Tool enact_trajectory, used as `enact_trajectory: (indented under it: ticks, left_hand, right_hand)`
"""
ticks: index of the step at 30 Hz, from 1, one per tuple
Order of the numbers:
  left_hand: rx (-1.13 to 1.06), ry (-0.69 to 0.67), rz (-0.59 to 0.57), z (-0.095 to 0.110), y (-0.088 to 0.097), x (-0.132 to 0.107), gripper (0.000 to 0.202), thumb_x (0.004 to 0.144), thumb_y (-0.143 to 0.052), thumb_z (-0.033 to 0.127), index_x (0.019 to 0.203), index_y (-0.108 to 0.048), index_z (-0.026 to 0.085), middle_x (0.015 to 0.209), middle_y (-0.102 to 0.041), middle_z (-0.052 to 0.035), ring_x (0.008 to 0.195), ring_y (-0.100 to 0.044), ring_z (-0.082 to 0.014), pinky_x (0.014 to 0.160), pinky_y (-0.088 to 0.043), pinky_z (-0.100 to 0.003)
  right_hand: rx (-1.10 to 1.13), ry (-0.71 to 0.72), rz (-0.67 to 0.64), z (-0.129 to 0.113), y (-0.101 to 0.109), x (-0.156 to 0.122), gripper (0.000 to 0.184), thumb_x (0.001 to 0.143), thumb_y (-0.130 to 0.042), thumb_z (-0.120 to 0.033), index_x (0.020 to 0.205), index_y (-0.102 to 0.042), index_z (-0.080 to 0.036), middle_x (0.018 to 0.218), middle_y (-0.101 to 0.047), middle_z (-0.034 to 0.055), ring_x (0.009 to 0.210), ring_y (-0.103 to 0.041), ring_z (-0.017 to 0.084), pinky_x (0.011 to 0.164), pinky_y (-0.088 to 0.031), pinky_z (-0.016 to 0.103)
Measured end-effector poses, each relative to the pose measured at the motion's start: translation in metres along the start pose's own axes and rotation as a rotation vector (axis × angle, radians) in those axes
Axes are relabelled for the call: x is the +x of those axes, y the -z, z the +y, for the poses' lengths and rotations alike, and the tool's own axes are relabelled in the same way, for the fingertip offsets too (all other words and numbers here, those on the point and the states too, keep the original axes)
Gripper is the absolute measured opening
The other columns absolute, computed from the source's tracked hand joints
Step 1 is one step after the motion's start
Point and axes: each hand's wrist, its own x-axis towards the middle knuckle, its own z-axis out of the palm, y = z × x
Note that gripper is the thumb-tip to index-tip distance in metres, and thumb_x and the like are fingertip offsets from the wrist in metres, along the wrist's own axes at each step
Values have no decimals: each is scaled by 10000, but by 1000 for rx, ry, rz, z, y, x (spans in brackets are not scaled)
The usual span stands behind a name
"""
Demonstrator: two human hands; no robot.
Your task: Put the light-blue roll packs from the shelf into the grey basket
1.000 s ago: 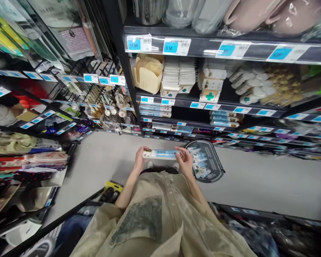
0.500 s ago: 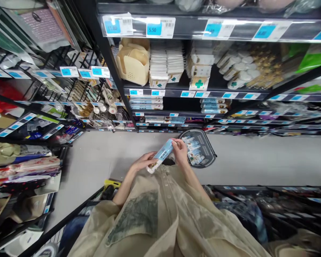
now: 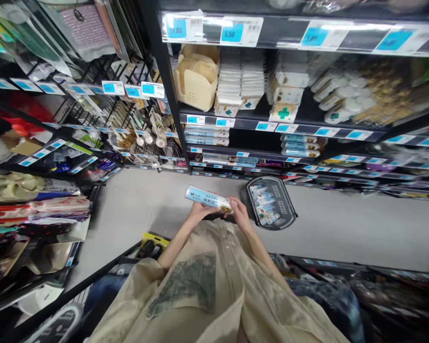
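In front of my shirt I hold a light blue and white packaged roll of food bags, its printed label facing up. My left hand grips it from below near the middle, the fingers partly hidden by the roll. My right hand is closed around its right end. The roll lies nearly level, with its left end tipped slightly away from me. Just right of my right hand, a dark grey basket stands on the floor. Several similar blue and white rolls lie in it.
Ahead is a shelf rack with price tags, holding beige plastic holders, white packets and stacked blue rolls. Hanging utensils fill the rack at left. A yellow item is by my left elbow. Another rack stands behind me at right.
The roll has turned: its blue end now points left and away from me, and its other end sits in my right hand. My view has shifted slightly left.
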Motion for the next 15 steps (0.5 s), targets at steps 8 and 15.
enact_trajectory:
  ticks: [8, 15]
  left_hand:
    - [41, -147, 146, 27, 35, -1, 710, 700, -919, 585, 1246, -663, 211, 1043, -744, -73, 938, -708, -226, 781, -616, -331]
    - [437, -136, 114, 22, 50, -9, 517, 949, -600, 686, 1121, -692, 207, 668, -622, 9, 586, -572, -156, 580, -476, -256]
  right_hand:
    - [-145, 148, 248, -15, 11, 7, 652, 840, -599, -849, 898, -720, -211, 672, -653, 17, 465, -495, 149, 391, -405, 290]
    - [-152, 111, 305, -17, 23, 6, 679, 814, -629, -849, 842, -751, -181, 553, -563, -14, 385, -404, 121, 341, -305, 278]
